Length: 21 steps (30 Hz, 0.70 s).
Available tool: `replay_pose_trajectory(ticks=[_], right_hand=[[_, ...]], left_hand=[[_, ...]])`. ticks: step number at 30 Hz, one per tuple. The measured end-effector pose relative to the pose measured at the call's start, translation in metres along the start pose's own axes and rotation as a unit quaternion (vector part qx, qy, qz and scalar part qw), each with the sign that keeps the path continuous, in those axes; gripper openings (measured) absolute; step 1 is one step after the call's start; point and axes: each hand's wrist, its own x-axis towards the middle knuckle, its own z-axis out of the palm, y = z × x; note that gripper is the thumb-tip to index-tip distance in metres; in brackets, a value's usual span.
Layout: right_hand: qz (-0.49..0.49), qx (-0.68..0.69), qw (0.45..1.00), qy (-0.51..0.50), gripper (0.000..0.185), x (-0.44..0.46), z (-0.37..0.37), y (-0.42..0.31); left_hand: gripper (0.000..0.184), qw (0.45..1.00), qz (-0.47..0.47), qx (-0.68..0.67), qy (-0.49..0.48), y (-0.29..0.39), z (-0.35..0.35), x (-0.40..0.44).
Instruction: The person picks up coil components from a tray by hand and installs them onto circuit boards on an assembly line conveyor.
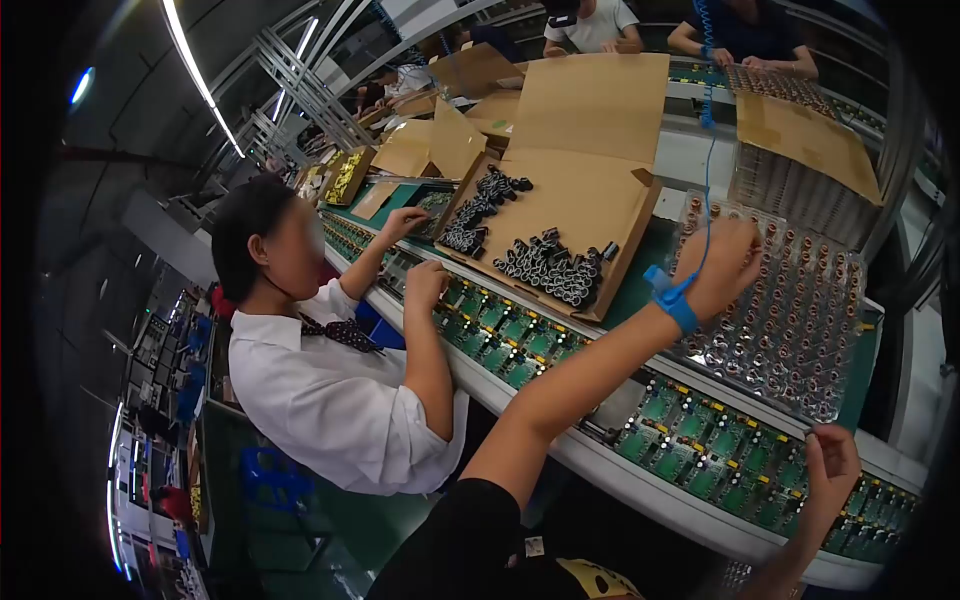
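My left hand [718,268], with a blue wrist strap [675,300] and its coiled cord, is over the upper left part of a clear plastic tray [790,310]. Copper-coloured coil parts stand in rows in this tray. The fingers are curled together, and anything between them is hidden. Near the tray's lower corner, my right hand [832,462] is pinched, thumb against fingertips; whatever it holds is too small to make out. Below both hands runs a line of green circuit boards [690,440] with yellow and white parts.
An open cardboard box [580,190] holds black cylindrical parts [560,268]. Stacked trays [800,185] under cardboard stand at the upper right. A co-worker in a white shirt [330,400] works at the left, hands over the line. More people sit across the top.
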Motion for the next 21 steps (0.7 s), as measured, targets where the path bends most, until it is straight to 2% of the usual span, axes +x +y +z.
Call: replay_pose_trajectory(ticks=[4, 8, 13, 15, 17, 19, 21], right_hand=[[0.012, 0.038, 0.999, 0.0, 0.015, 0.002, 0.01, -0.013], [0.033, 0.028, 0.999, -0.011, 0.014, 0.005, 0.02, -0.023], [0.022, -0.113, 0.991, -0.061, 0.013, -0.003, 0.031, -0.023], [0.001, -0.173, 0.983, -0.067, 0.013, -0.005, 0.033, -0.017], [-0.066, -0.287, 0.953, -0.067, 0.012, -0.004, 0.034, -0.01], [-0.07, -0.306, 0.948, -0.051, 0.011, 0.0, 0.038, -0.005], [-0.164, -0.338, 0.926, -0.032, 0.011, 0.004, 0.037, 0.009]], left_hand=[[0.019, 0.994, 0.022, -0.096, -0.039, 0.047, -0.029, -0.032], [0.02, 0.991, 0.039, -0.107, -0.075, 0.074, -0.043, -0.062], [0.022, 0.969, -0.055, -0.164, -0.178, 0.11, -0.072, -0.115], [0.021, 0.954, -0.094, -0.197, -0.205, 0.127, -0.077, -0.144], [0.02, 0.937, -0.135, -0.221, -0.233, 0.141, -0.079, -0.167], [0.02, 0.919, -0.171, -0.255, -0.249, 0.153, -0.077, -0.184], [0.019, 0.907, -0.204, -0.263, -0.26, 0.157, -0.073, -0.195]])
